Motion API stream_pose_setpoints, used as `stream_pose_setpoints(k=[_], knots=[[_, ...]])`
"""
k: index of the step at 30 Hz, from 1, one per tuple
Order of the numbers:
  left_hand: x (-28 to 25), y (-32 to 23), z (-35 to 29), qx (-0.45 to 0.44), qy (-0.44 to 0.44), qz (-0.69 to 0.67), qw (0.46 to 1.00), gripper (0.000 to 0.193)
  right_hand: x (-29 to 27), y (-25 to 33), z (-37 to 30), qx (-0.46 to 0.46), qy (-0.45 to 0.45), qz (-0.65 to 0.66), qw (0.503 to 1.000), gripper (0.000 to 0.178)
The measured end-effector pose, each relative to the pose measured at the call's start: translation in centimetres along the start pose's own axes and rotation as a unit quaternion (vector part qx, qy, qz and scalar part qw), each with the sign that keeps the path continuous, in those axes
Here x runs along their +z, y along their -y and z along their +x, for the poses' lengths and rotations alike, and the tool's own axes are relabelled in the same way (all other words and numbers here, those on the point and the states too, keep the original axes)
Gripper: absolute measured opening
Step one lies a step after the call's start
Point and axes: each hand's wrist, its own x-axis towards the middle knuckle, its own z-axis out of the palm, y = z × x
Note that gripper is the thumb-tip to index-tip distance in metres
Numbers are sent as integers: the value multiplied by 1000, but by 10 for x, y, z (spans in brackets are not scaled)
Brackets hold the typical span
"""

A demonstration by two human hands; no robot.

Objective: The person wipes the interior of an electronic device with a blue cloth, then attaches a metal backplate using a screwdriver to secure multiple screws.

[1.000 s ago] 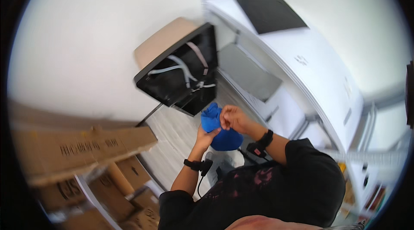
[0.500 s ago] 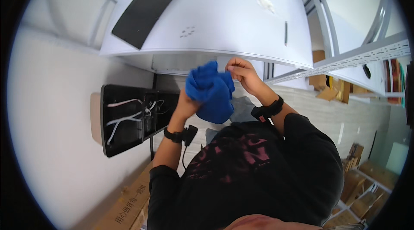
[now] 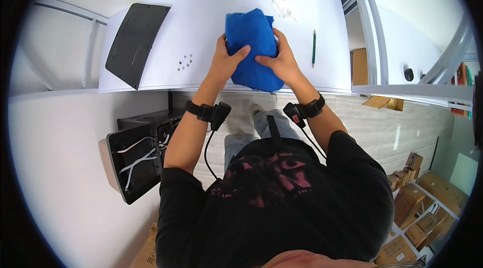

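A folded, rumpled blue cloth [image 3: 254, 31] is held over the near middle of the white table [image 3: 201, 6]. My left hand [image 3: 226, 62] grips its left side, with the thumb lying across the top. On the opposite side my right hand [image 3: 283, 61] holds it the same way, thumb pointing inward. The cloth's near end reaches the table's front edge. Most fingertips are hidden under or behind the fabric, and whether anything is wrapped inside I cannot tell.
To the left on the table lie a black curved panel [image 3: 137, 47] and several small screws [image 3: 185, 62]. Crumpled white tissue [image 3: 285, 9] and a green pencil [image 3: 314, 49] lie to the right. Below left stands an open black casing [image 3: 136, 162] with cables; cardboard boxes [image 3: 410, 202] fill a lower-right shelf.
The blue cloth has gone from below the table's front edge, in my left hand alone, to over the tabletop. My right hand has also taken hold of it. The view has shifted.
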Motion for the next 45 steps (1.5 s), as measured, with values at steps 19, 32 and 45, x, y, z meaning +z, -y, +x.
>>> stream_pose_setpoints(k=[19, 32, 45], knots=[[-49, 56, -51, 147, 53, 144, 977, 59, 11, -49, 43, -235, -229, -460, 825, 59], [-182, 237, -261, -85, -213, -83, 970, 36, 219, -85, -75, -103, 360, -108, 921, 14], [-229, 586, -211, -138, -252, -207, 935, 25, 262, -456, 5, 102, 333, -72, 935, 20]])
